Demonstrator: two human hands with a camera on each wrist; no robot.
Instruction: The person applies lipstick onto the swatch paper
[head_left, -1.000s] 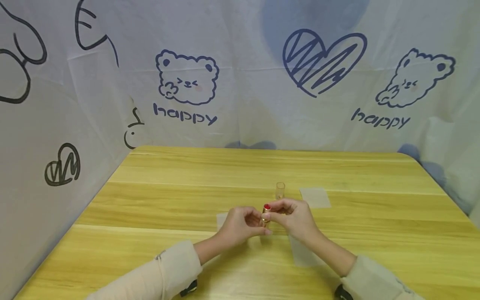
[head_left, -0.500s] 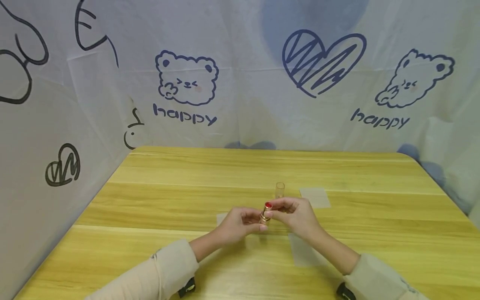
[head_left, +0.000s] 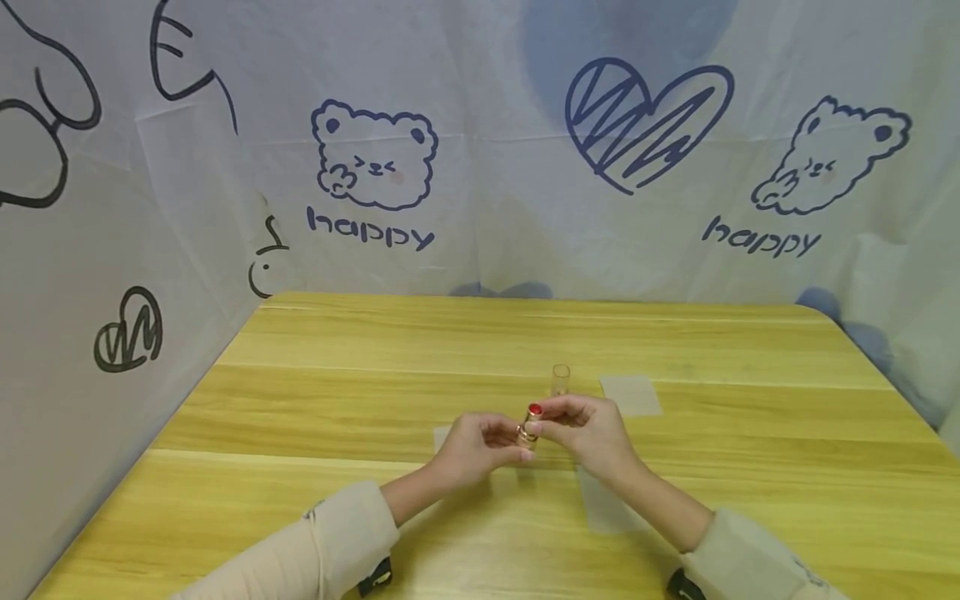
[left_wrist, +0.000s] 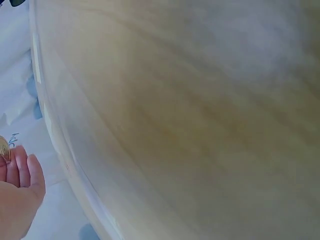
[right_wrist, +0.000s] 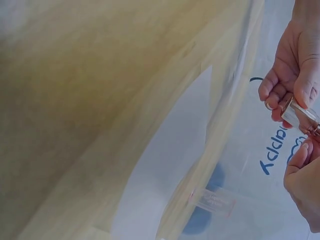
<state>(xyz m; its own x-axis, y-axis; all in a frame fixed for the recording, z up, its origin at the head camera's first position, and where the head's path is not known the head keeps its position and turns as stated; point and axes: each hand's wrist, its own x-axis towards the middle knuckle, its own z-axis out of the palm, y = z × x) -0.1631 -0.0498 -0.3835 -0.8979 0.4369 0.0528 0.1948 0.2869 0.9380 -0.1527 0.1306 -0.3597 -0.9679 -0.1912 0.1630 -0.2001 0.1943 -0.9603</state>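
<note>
A gold lipstick (head_left: 528, 435) with a red tip is held off the table between both hands in the head view, tilted slightly right. My left hand (head_left: 471, 452) grips its lower base between thumb and fingers. With thumb and forefinger, my right hand (head_left: 592, 429) pinches its upper part just below the red tip. The right wrist view shows the shiny base (right_wrist: 300, 117) in the left hand (right_wrist: 290, 60), with the right hand (right_wrist: 306, 187) below it in that view. Only a gold edge (left_wrist: 4, 150) beside the left hand (left_wrist: 20, 200) appears in the left wrist view.
A clear cap (head_left: 561, 377) stands on the wooden table (head_left: 337, 333) just beyond the right hand. Pale paper pieces lie at the back right (head_left: 632, 396), under the right forearm (head_left: 607, 504) and behind the left hand (head_left: 442, 437). A printed cloth (head_left: 480, 167) hangs behind the table.
The left thumb has shifted slightly up and left along the lipstick's base. The lipstick has moved slightly, and both hands still hold it.
</note>
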